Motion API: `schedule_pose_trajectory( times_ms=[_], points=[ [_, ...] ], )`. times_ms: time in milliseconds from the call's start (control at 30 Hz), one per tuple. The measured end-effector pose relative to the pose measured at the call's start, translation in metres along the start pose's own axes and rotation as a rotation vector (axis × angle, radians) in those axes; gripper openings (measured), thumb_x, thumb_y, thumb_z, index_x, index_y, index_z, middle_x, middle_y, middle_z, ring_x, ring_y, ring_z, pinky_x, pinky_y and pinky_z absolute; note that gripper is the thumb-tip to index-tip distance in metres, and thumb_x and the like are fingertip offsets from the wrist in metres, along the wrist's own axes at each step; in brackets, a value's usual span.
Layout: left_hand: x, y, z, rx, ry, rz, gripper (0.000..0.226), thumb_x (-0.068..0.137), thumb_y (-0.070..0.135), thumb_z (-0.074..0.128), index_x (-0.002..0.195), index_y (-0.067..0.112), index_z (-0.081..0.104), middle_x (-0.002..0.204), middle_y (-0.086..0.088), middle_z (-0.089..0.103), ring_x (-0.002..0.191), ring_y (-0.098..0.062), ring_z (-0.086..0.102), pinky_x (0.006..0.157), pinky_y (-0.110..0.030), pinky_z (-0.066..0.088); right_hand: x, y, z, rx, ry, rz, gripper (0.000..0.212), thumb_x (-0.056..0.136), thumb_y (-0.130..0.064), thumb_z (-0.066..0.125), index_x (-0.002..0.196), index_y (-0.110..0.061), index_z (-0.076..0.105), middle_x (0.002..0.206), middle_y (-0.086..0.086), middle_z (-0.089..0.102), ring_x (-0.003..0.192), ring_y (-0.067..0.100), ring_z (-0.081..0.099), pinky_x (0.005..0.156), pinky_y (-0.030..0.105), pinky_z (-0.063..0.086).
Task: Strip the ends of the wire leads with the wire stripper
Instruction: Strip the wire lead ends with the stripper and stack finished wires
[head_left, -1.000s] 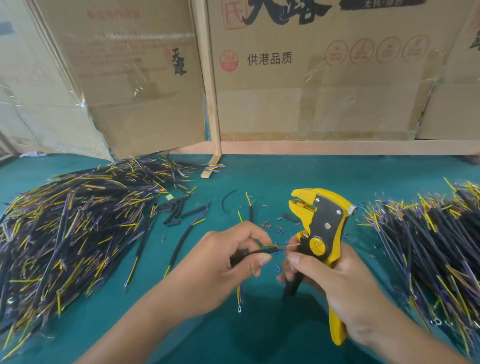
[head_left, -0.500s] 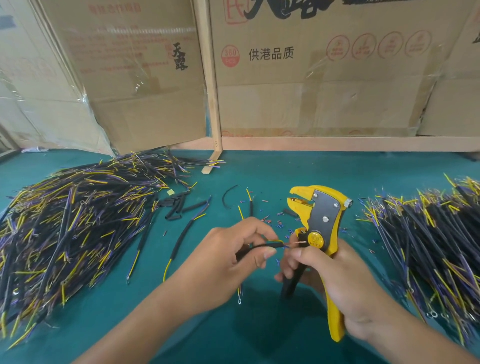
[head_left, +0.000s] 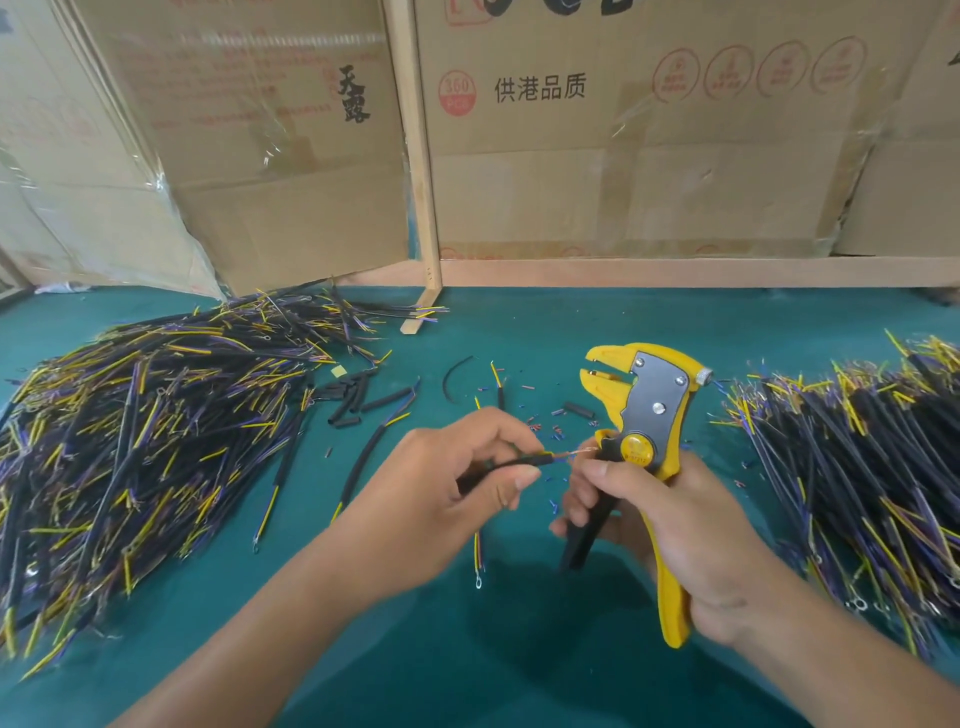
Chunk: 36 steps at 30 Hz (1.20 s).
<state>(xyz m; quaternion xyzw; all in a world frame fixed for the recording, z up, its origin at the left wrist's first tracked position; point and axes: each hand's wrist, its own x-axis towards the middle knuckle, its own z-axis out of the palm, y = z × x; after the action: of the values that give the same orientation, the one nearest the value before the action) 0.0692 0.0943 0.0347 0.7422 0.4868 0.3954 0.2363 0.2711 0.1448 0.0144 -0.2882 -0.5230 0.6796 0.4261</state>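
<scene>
Head view looks down on both hands over the green table (head_left: 519, 322). The left hand (head_left: 447, 493) pinches a black-sleeved wire lead (head_left: 506, 462) between thumb and forefinger, its long axis running nearly level from left to right, its short yellow and blue ends pointing at the right hand (head_left: 670, 525). That hand is wrapped round the handles of the yellow wire stripper (head_left: 641, 410), which stands upright with its head up and the mouth facing left, parted; its thumb and fingertips also touch the lead's tips. So the wire ends lie below the mouth, near the pivot, not between the blades; I judge the next move must lift them up to it. The lead's far end hangs under the left hand with a small ring terminal. Heaps of like leads lie well apart to the left (head_left: 145, 431) and right (head_left: 857, 467)
</scene>
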Motion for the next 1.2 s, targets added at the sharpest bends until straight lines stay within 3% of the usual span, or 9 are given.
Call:
schedule_pose_trajectory(
  times_ms=[600, 767, 1200],
  points=[
    [-0.0011, 0.0029, 0.0065, 0.104, -0.041, 0.049, 0.007, 0.098, 0.03, 0.057, 0.104, 0.031, 0.056, 0.076, 0.004, 0.061, 0.064, -0.029, 0.051, 0.062, -0.045, 0.044, -0.0026, -0.0012, 0.0001, 0.006, -0.062, 0.081, 0.009, 0.081, -0.015, 0.061, 0.077, -0.015, 0.069, 0.068, 0.014, 0.052, 0.062, 0.027, 0.054, 0.067, 0.045, 0.057],
    [-0.0017, 0.0022, 0.0069, 0.151, -0.034, 0.076, 0.01, 0.099, 0.028, 0.057, 0.107, 0.022, 0.059, 0.075, 0.01, 0.059, 0.062, -0.026, 0.047, 0.061, -0.041, 0.044, -0.0028, 0.0003, -0.0008, -0.037, -0.057, 0.076, 0.012, 0.081, -0.017, 0.06, 0.073, -0.018, 0.068, 0.067, 0.013, 0.053, 0.063, 0.027, 0.054, 0.067, 0.044, 0.058],
    [-0.0008, -0.001, 0.0064, 0.246, 0.005, 0.121, 0.008, 0.099, 0.03, 0.056, 0.107, 0.028, 0.056, 0.073, 0.011, 0.056, 0.06, -0.02, 0.044, 0.058, -0.033, 0.041, -0.002, 0.0002, -0.0024, -0.045, -0.032, 0.091, 0.01, 0.081, -0.018, 0.06, 0.073, -0.015, 0.066, 0.068, 0.013, 0.053, 0.063, 0.026, 0.055, 0.067, 0.043, 0.057]
  ],
)
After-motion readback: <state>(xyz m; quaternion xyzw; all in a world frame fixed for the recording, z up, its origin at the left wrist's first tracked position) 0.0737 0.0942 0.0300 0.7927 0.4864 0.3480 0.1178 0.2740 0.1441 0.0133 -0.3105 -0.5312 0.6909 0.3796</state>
